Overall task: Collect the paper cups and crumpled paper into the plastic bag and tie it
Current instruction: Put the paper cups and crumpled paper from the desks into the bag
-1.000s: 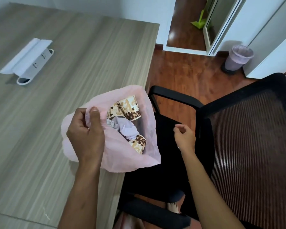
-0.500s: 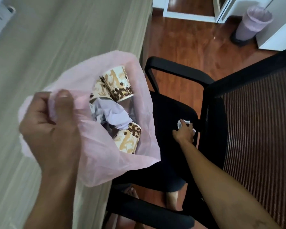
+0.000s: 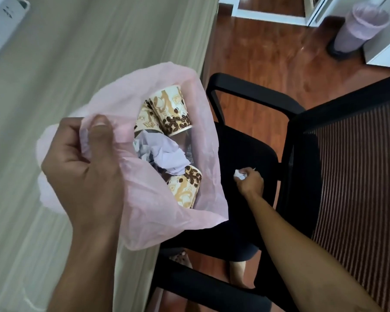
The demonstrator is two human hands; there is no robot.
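Note:
My left hand pinches the rim of a thin pink plastic bag and holds it open at the table's right edge. Inside lie paper cups printed with coffee beans, one at the top and one lower, with crumpled white paper between them. My right hand is down on the black chair seat, fingers closed around a small crumpled paper ball.
A wood-grain table fills the left, with a white power strip at its far corner. A black office chair with armrests and a mesh back stands to the right. A pink-lined bin sits on the wooden floor.
My right hand dropped from mid-air to the chair seat and closed on a paper ball there. The view tilted down and closer; my left hand kept hold of the bag.

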